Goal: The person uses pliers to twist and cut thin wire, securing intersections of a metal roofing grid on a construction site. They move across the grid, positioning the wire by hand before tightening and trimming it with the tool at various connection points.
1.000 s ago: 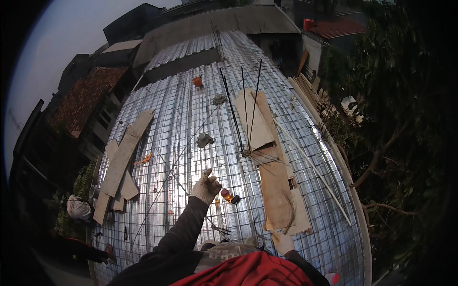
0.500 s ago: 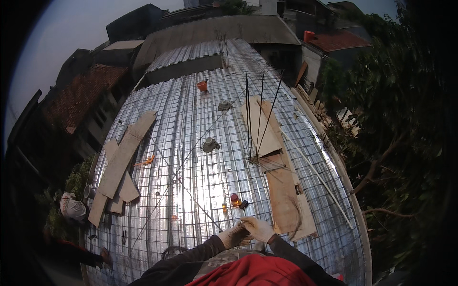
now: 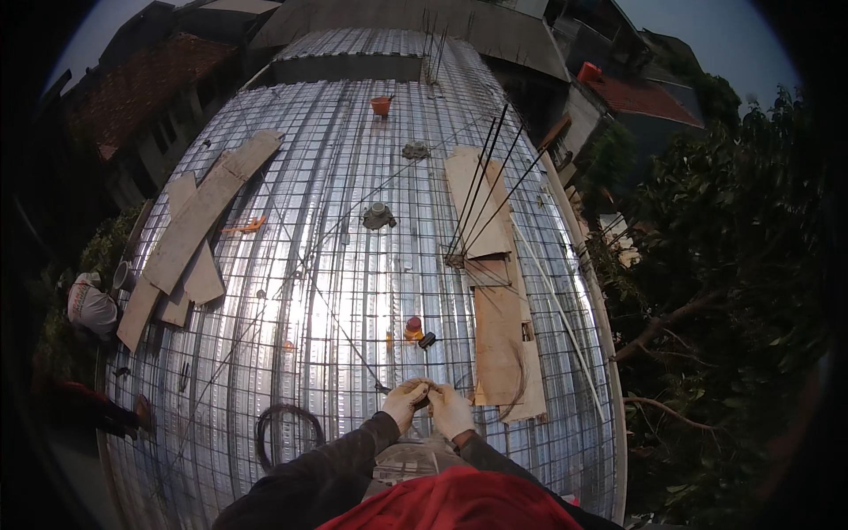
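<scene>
My left hand (image 3: pixel 400 407) and my right hand (image 3: pixel 451 413), both in pale work gloves, meet fingertip to fingertip in front of my body. The fingers of each are bent and closed. Anything between them is too small to make out. Below the hands spreads a wire mesh (image 3: pixel 353 353) of thin bars over shiny ribbed metal decking. A dark coil of wire (image 3: pixel 262 439) lies to the left of my left forearm. Just beyond the hands sits a red and yellow object (image 3: pixel 413 329), with a small black item (image 3: pixel 427 340) beside it.
Wooden boards lie at the left (image 3: pixel 203 216) and right (image 3: pixel 499 344). Thin upright rods (image 3: pixel 481 190) rise beside the right boards. A grey pipe stub (image 3: pixel 378 215), an orange bucket (image 3: pixel 381 106) and an orange tool (image 3: pixel 247 226) are farther off. A person's foot (image 3: pixel 142 412) shows at the left edge.
My view has tipped down and shifted, so the decking sits differently in the picture. My hands have turned from overlapping to facing each other at the fingertips. More of the wire coil shows.
</scene>
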{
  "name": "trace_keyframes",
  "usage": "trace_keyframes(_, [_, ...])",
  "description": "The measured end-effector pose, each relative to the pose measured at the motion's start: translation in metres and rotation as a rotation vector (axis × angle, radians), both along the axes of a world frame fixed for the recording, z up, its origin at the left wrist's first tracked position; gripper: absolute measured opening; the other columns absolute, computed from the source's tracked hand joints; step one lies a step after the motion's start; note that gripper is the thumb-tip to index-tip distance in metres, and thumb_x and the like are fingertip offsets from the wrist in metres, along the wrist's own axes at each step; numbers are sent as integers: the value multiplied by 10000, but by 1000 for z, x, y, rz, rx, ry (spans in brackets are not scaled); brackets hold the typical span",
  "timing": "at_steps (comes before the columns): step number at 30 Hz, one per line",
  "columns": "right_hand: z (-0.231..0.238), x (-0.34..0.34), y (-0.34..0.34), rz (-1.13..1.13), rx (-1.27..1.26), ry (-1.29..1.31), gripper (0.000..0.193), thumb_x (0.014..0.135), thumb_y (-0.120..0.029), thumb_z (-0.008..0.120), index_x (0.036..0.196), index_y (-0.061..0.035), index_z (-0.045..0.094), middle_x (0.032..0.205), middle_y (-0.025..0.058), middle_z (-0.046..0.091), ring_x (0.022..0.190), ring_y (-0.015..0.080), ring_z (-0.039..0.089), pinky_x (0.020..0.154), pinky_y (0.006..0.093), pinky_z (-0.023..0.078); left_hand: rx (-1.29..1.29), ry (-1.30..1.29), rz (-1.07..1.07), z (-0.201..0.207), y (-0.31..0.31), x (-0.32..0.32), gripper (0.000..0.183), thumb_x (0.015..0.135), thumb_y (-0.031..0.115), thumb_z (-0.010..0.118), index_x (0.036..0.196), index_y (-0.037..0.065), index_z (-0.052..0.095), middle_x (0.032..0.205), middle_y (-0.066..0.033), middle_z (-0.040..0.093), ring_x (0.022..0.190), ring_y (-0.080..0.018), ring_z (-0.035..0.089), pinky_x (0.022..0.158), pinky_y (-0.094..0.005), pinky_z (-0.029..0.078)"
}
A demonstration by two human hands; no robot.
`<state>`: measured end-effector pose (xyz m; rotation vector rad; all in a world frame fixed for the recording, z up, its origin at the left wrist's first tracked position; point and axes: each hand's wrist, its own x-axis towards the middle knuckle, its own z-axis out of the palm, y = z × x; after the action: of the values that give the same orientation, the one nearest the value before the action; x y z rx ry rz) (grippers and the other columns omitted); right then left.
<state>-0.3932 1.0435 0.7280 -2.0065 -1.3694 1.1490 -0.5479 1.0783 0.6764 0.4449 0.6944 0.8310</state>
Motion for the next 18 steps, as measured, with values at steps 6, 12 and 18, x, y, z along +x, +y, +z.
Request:
trace_keyframes(6, [29, -3, -4, 184, 105, -126, 317, 1035, -369, 618, 1145, -98, 740, 957, 200, 752, 910, 416, 722, 783, 494, 562, 5, 55, 188, 42, 22, -58, 281, 1078, 224, 627, 1283, 33, 599, 1107, -105, 700, 940, -195, 664, 855, -337, 550])
trace_keyframes(12, [4, -2, -23, 293, 360, -103, 226, 1041, -218, 635, 1160, -59, 744, 875, 157, 747, 767, 328, 728, 698, 403, 559, 41, -37, 376, 65, 56, -130, 193, 1081, 157, 604, 1228, 33, 606, 1012, -118, 674, 817, -206, 646, 746, -333, 543])
trace_keyframes(18, [20, -21, -12, 287, 390, -144, 186, 1030, -164, 647, 1140, -44, 736, 929, 162, 751, 753, 307, 720, 704, 371, 564, 115, 38, 552, 112, 70, -152, 318, 1082, 173, 620, 1351, 9, 574, 1059, -92, 693, 910, -171, 676, 791, -309, 548])
